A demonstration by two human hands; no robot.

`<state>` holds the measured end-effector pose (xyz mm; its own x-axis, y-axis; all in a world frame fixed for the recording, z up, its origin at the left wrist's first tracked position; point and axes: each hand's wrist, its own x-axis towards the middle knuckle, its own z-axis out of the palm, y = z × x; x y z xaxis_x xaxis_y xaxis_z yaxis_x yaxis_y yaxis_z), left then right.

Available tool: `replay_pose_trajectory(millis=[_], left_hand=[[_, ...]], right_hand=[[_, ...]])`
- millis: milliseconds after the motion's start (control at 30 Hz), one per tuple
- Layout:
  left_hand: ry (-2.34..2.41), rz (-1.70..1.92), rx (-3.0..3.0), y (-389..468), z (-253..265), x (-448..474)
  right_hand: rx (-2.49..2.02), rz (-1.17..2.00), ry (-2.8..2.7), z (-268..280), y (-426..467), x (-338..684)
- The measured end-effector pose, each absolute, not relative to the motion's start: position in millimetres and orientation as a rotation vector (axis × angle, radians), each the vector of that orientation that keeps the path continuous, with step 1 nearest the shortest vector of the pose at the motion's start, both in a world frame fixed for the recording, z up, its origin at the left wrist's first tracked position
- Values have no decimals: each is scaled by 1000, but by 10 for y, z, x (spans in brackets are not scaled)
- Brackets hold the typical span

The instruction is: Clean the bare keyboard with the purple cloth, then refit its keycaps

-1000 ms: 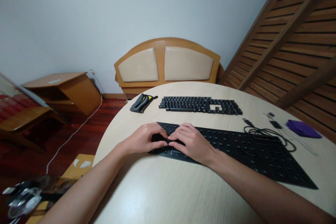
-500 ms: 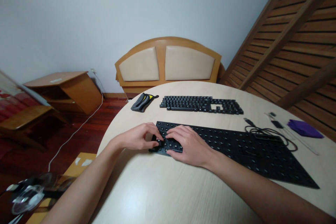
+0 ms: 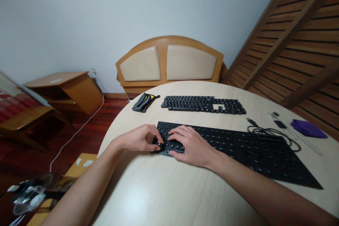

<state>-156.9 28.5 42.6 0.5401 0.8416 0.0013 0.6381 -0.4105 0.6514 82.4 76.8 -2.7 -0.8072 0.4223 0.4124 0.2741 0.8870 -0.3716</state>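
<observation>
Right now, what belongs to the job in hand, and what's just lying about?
Job in hand:
keyboard base, under the right hand
small black piece, seemingly pinched by the left hand
laid-out keycaps, probably

Apparently lying about:
purple cloth
grey-and-yellow item
thin white stick

A padded headboard (image 3: 163, 63) stands before a pale wall (image 3: 143, 3), between a wooden cabinet (image 3: 79, 93) and slatted brown panels (image 3: 296, 39).

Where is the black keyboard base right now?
In the head view, the keyboard base stretches from centre to right on the round table, its left end at the left hand and right hand, nearer the camera than the laid-out keycaps.
</observation>
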Motion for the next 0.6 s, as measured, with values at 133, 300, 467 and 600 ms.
replay_pose_trajectory(millis=[133, 300, 467, 600], left_hand=[[1177, 459, 2189, 288, 413, -1569], [1145, 463, 2193, 289, 422, -1562], [1150, 455, 2184, 287, 426, -1557], [1170, 438, 2175, 289, 415, -1559]], right_hand=[[-504, 410, -2556, -24, 772, 818], [-508, 412, -2556, -31, 776, 814], [-510, 409, -2556, -34, 771, 814], [-508, 408, -2554, -34, 770, 814]])
